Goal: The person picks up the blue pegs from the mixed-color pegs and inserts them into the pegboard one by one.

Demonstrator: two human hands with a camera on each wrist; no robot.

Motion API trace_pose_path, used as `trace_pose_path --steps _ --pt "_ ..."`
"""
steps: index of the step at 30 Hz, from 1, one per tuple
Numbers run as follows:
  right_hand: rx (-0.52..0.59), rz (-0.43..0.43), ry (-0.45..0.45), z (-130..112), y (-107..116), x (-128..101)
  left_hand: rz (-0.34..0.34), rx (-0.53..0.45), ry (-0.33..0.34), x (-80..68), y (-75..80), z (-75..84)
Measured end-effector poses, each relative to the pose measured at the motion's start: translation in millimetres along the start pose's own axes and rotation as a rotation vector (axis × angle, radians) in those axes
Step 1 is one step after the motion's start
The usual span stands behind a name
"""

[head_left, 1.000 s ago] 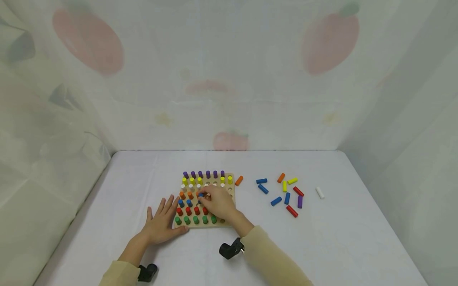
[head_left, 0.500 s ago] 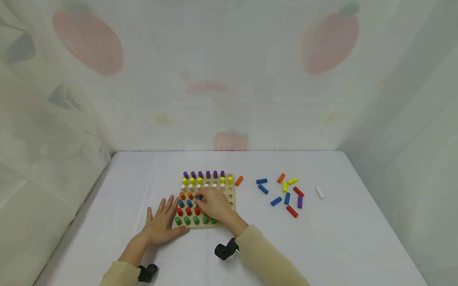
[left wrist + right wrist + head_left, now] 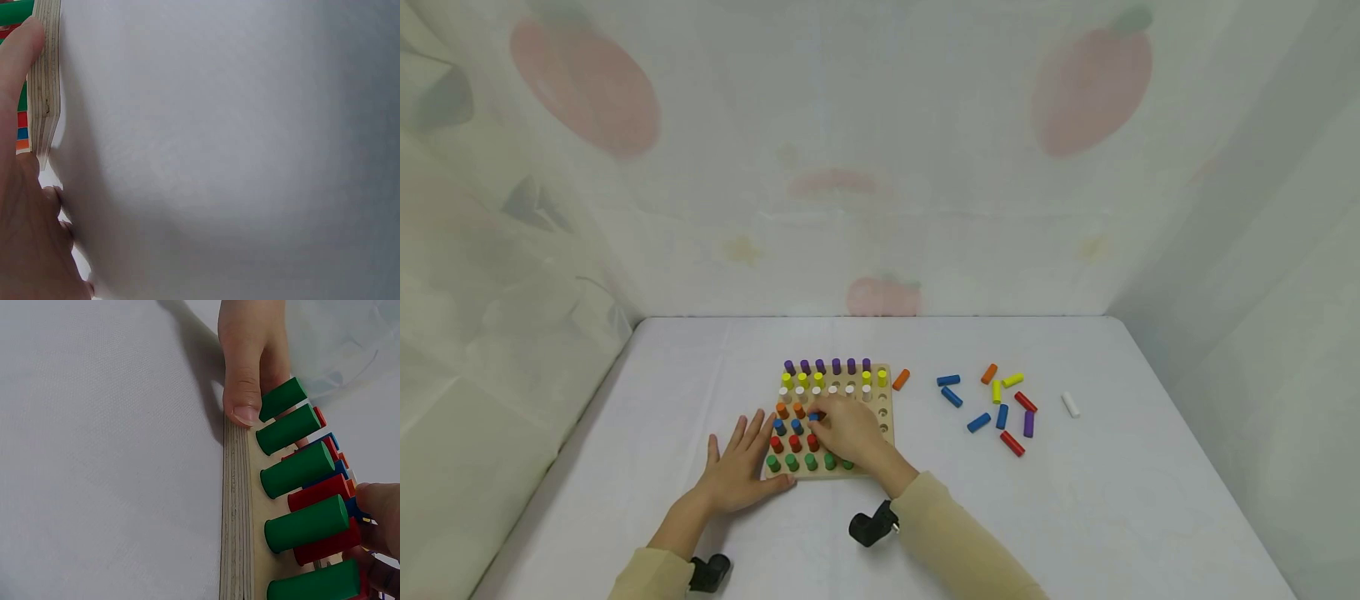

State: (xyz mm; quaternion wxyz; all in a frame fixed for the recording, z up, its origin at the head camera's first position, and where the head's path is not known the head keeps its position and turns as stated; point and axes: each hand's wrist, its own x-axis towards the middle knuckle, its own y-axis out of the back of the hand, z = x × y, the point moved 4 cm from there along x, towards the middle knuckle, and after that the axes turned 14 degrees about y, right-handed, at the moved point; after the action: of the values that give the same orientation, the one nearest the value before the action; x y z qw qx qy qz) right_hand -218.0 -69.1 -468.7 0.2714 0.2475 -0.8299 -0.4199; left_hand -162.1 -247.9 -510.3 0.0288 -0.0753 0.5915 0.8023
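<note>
Head view: the right hand (image 3: 850, 433) is pinching a blue peg (image 3: 813, 417) over the peg board (image 3: 886, 410); the left hand (image 3: 741, 471) is lying flat, fingers released, against its near-left corner. Twelve loose pegs (image 3: 1002, 408) are lying on the table (image 3: 1075, 500). Left wrist view: the thumb (image 3: 19, 56) is touching the board's edge. Right wrist view: five green pegs (image 3: 300, 469) are standing along the near row

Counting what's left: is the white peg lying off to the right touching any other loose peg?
No, the white peg lies alone, apart from the red peg nearest it.
</note>
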Motion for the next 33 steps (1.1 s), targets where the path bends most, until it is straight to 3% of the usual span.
trace_pose_path --steps 22,33 --pt "-0.085 -0.006 0.015 -0.1 -2.4 0.1 -0.017 0.011 0.006 3.6 -5.1 -3.6" --pt "-0.102 -0.014 0.015 -2.9 -0.3 -1.3 -0.010 -0.013 -0.005 -1.1 0.9 1.4"
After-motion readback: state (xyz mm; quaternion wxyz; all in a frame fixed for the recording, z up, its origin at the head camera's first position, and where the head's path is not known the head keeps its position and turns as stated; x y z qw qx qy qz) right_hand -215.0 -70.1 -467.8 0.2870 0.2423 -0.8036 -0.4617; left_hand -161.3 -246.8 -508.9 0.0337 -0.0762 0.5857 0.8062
